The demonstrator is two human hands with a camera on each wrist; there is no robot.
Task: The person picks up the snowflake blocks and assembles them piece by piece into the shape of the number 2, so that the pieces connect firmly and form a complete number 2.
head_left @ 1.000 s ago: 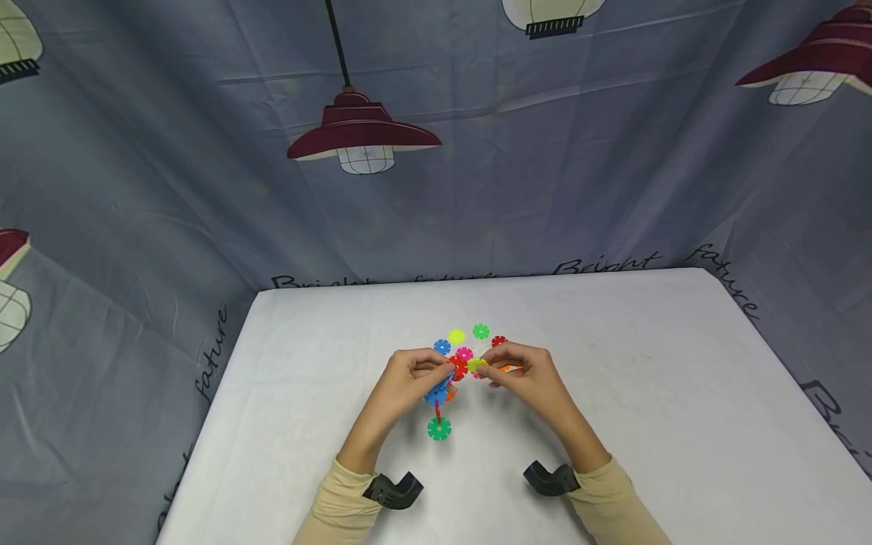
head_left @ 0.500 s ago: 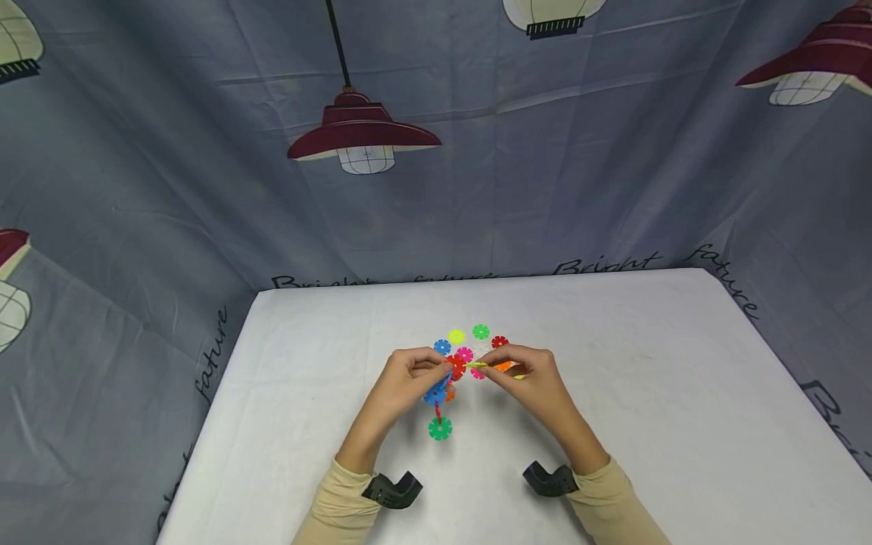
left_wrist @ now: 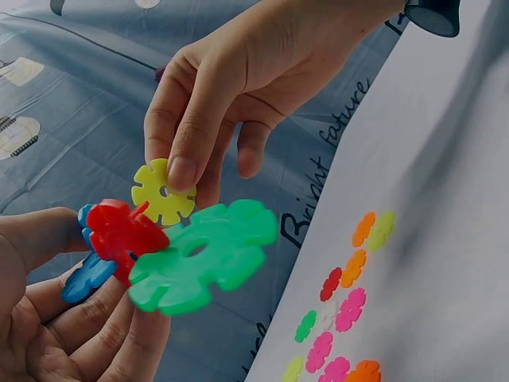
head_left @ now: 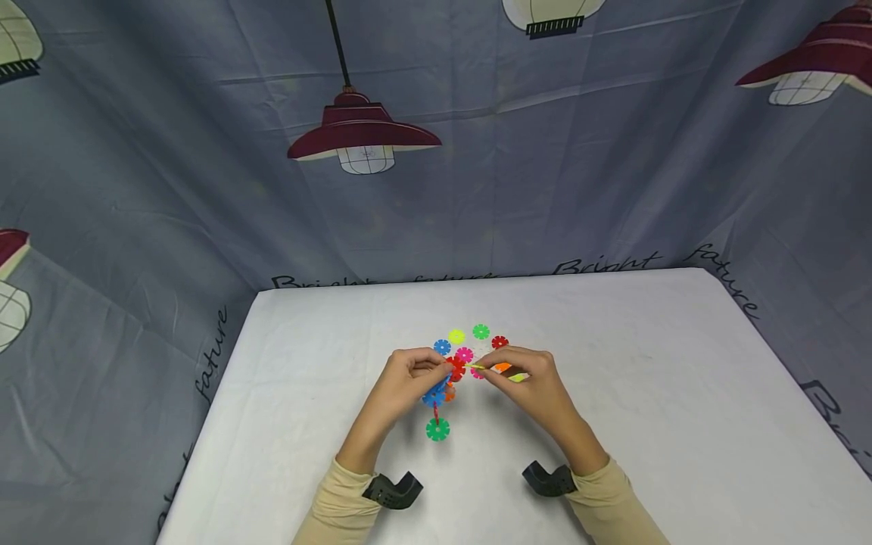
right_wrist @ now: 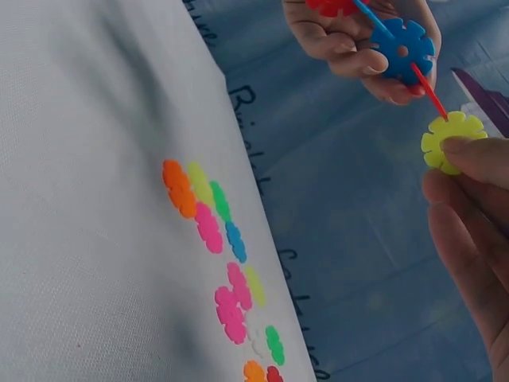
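Note:
My left hand (head_left: 412, 376) grips a chain of notched plastic discs. Two blue discs (right_wrist: 404, 52) sit by its fingers, a red disc (head_left: 456, 369) sticks out at the right, and a green disc (head_left: 438, 429) dangles at the lower end from another red one. Between thumb and fingertips, my right hand (head_left: 527, 372) pinches a yellow disc (left_wrist: 151, 195). In the right wrist view the yellow disc meets the edge of the red disc; how far their slots interlock cannot be made out. Fingers partly cover the blue discs.
Loose notched discs lie flat on the white table (head_left: 647, 363) beyond the hands: a green one (head_left: 481, 331), a yellow one (head_left: 456, 336), a blue one (head_left: 442, 347), a red one (head_left: 499, 342), and several pink and orange ones. A grey printed curtain (head_left: 477, 189) surrounds the table.
The yellow disc has turned from face-up to edge-on in my right hand and come up to the red disc. The chain in my left hand has barely shifted.

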